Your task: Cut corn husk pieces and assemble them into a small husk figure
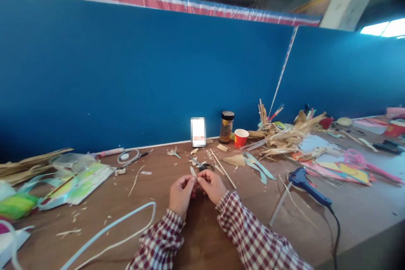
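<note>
My left hand [181, 196] pinches a small pale petal-shaped piece [193, 171] between thumb and fingers; its tip sticks up past the thumb. Close against it, my right hand [214, 185] is closed too, thumb and forefinger meeting at the lower end of the same piece. What lies under the fingers is hidden. Just beyond the fingertips, a pair of scissors [206, 167] with dark handles rests on the table. A small pale flower-like piece [174, 152] with a bluish stem lies farther off to the left.
Dried husks [294, 137] are heaped at the right. A blue glue gun [310, 186] with a black cord lies nearer. A jar [226, 127], a red paper cup [241, 138] and a bright blurred panel [198, 132] stand along the blue partition [142, 67]. A white cable [120, 215] loops at front left.
</note>
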Demonstrator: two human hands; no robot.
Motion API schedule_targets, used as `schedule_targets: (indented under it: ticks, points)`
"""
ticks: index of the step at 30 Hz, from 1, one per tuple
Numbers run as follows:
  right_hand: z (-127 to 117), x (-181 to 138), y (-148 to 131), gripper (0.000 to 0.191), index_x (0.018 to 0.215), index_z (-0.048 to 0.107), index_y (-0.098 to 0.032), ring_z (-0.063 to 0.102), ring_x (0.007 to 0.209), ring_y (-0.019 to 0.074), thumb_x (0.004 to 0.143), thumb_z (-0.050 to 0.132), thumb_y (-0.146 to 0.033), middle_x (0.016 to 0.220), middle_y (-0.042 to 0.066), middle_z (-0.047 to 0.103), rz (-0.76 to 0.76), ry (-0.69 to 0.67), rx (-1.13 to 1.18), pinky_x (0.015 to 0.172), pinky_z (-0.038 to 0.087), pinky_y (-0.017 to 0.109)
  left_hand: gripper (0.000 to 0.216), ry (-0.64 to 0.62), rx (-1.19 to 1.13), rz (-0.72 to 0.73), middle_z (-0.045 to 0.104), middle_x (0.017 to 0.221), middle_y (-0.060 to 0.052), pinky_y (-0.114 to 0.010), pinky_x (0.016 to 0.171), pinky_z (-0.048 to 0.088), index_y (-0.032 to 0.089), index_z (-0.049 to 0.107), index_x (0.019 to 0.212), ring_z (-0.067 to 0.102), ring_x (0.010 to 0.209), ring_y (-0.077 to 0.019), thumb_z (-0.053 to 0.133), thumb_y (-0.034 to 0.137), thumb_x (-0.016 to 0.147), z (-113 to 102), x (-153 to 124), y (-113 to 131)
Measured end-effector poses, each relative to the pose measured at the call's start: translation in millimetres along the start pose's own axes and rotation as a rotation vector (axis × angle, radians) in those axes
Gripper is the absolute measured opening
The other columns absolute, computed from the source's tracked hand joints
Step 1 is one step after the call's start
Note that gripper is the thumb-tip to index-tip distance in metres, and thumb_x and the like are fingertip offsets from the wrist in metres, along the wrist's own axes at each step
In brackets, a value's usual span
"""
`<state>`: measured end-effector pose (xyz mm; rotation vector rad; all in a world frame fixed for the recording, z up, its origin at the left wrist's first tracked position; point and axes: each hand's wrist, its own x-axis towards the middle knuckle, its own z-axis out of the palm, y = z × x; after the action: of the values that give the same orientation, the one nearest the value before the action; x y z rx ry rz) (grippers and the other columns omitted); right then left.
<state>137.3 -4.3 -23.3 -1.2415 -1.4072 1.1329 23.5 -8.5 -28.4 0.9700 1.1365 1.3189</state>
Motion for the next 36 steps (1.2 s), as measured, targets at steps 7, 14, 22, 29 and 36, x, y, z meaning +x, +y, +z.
schedule_targets:
  ticks: [7,14,22,29,36]
  points:
    - [0,1,6,0.015,0.068,0.053,-0.016,0.046,0.044,0.0088,0.073,0.050,-0.030,0.050,-0.004,0.050,-0.024,0.043,-0.069,0.043,0.037,0.019,0.034,-0.001,0.059,0.007,0.058,0.052,0.002,-0.018,0.040,0.039,0.013,0.063,0.072,0.048,0.041,-0.0072,0.067,0.043,0.057,-2,2,-5]
    - [0,0,12,0.015,0.068,0.055,-0.016,0.046,0.047,0.0084,0.075,0.050,-0.028,0.052,-0.003,0.053,-0.086,0.066,-0.128,0.046,0.036,0.019,0.032,-0.041,0.065,-0.008,0.058,0.054,0.003,-0.018,0.042,0.040,0.014,0.062,0.075,0.049,0.044,-0.0072,0.066,0.041,0.059,-4,3,-8]
    - [1,-3,12,0.014,0.069,0.057,-0.015,0.048,0.052,0.0085,0.075,0.049,-0.025,0.059,0.000,0.058,-0.143,0.112,-0.203,0.049,0.036,0.018,0.034,-0.027,0.021,-0.060,0.060,0.058,0.000,-0.018,0.043,0.041,0.012,0.061,0.074,0.050,0.045,-0.0069,0.070,0.038,0.054,-2,3,-4]
    - [0,-4,6,0.011,0.065,0.055,-0.015,0.046,0.050,0.0083,0.072,0.051,-0.023,0.055,-0.002,0.053,-0.122,0.115,-0.183,0.047,0.036,0.018,0.037,-0.014,-0.003,-0.091,0.060,0.058,0.000,-0.017,0.043,0.040,0.011,0.061,0.076,0.049,0.045,-0.0058,0.072,0.036,0.053,-4,3,-5]
    - [0,-3,3,0.010,0.066,0.055,-0.016,0.045,0.049,0.0083,0.073,0.050,-0.021,0.055,-0.003,0.052,-0.110,0.111,-0.218,0.047,0.036,0.018,0.034,-0.043,-0.013,-0.119,0.057,0.055,0.001,-0.016,0.042,0.038,0.011,0.059,0.071,0.047,0.046,-0.0059,0.072,0.037,0.053,-4,6,-3]
